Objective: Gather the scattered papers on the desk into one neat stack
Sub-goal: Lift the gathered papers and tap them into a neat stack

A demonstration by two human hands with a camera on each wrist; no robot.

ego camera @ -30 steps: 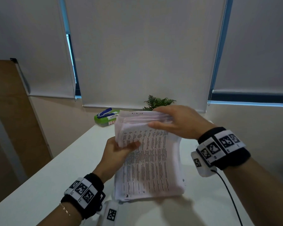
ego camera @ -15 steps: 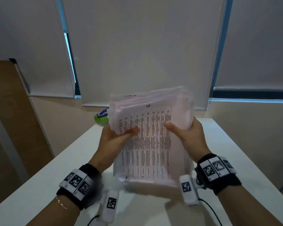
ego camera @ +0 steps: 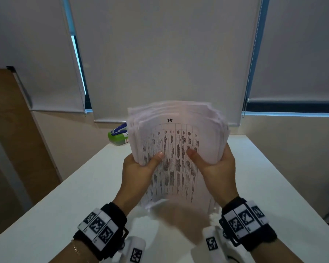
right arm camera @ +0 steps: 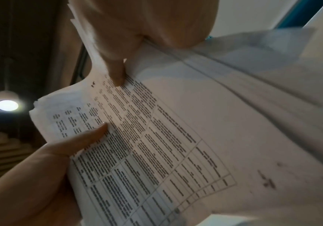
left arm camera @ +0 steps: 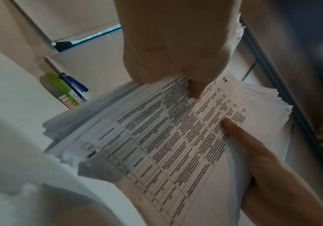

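1. The papers (ego camera: 176,149) are a thick sheaf of printed sheets, held upright above the table (ego camera: 68,196). The front sheet faces the person and shows a table of text in columns. The bottom edge is blurred, and it is not clear whether it touches the table.

2. The top edges of the papers are uneven, with sheets stepped behind one another. The sheaf bows slightly, so it is not yet a neat stack.

3. The left hand (ego camera: 139,168) grips the left edge of the papers, thumb (ego camera: 156,158) pressed on the front sheet and fingers hidden behind.

4. The right hand (ego camera: 217,168) grips the right edge of the papers in the same way, thumb (ego camera: 195,156) on the front.

5. Judged from this, the papers will be light but floppy, and loose sheets may slide or fan out. Holding both side edges near the middle, as here, should keep them together. A loose enough grip would let the sheets settle when tapped on the table.

6. Behind the papers, to their left, a green box (ego camera: 118,138) with a blue pen on it sits at the far edge of the table.

7. Beyond the papers hang closed grey blinds (ego camera: 160,54).
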